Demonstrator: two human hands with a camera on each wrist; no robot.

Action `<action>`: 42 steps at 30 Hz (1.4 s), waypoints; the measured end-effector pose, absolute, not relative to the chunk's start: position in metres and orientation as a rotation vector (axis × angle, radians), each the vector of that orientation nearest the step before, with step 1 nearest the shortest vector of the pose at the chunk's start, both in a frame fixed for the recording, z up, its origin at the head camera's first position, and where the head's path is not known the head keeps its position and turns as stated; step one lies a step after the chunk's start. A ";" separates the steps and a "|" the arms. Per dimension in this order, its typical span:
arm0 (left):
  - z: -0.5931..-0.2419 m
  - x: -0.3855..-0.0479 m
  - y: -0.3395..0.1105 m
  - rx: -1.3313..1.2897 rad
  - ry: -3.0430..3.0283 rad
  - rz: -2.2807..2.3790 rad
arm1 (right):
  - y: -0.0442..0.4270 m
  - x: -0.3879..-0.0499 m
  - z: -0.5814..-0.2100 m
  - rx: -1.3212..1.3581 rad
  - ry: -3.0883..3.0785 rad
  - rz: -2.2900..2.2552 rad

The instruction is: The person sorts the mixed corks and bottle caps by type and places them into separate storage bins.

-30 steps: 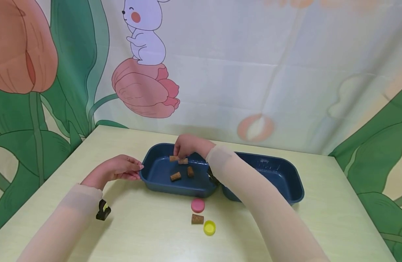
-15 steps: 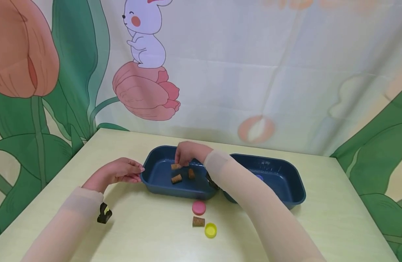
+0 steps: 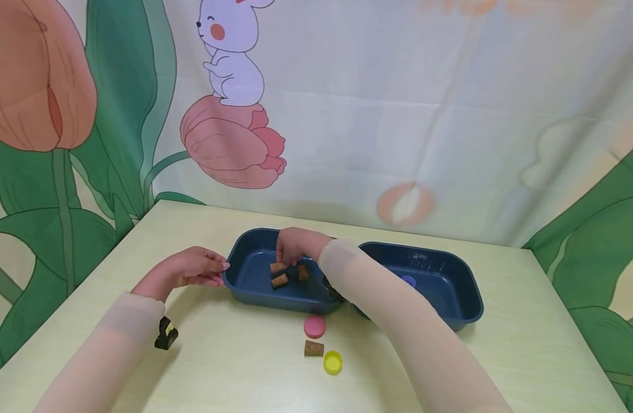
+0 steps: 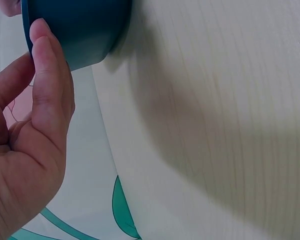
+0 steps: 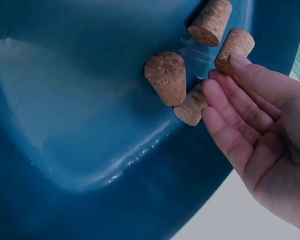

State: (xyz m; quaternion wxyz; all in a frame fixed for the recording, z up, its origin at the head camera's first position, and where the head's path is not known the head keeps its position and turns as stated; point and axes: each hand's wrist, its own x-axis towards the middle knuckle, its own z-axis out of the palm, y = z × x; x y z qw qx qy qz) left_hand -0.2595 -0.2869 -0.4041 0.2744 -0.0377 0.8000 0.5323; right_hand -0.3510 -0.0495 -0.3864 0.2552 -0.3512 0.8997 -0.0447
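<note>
My left hand [image 3: 195, 268] pinches the left rim of a dark blue basin [image 3: 290, 302]; in the left wrist view, its fingers [image 4: 49, 75] lie along the basin's outer wall. Inside that basin, my right hand [image 3: 296, 245] pinches a small cork [image 5: 234, 50] between thumb and fingers, low over the floor. Just beside it lies another cork [image 5: 210, 22]. A third cork [image 5: 166, 77] looks upright in the right wrist view. Behind my right fingertips, one more cork [image 5: 191, 106] is partly hidden; the head view does not show it.
A second blue basin [image 3: 468, 287], with a purple cap [image 3: 409, 281] in it, stands at the right, partly behind my right sleeve. In front of the basins lie a pink cap [image 3: 314, 327], a cork [image 3: 313, 348] and a yellow cap [image 3: 333, 362].
My right hand has lowered a little with its cork, closer to the basin floor. A cork visible beside its fingers one second ago is now hidden behind the hand. My left hand keeps its grip.
</note>
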 end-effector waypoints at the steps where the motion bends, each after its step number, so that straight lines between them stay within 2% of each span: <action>1: -0.404 -0.260 -0.287 -0.102 2.151 1.431 | -0.050 -0.351 -0.387 -0.953 2.445 -0.119; 34: -0.409 -0.260 -0.286 -0.131 2.147 1.439 | -0.060 -0.351 -0.392 -0.834 2.362 -0.049; 42: -0.406 -0.261 -0.286 -0.124 2.148 1.423 | -0.052 -0.355 -0.364 -0.922 2.393 0.014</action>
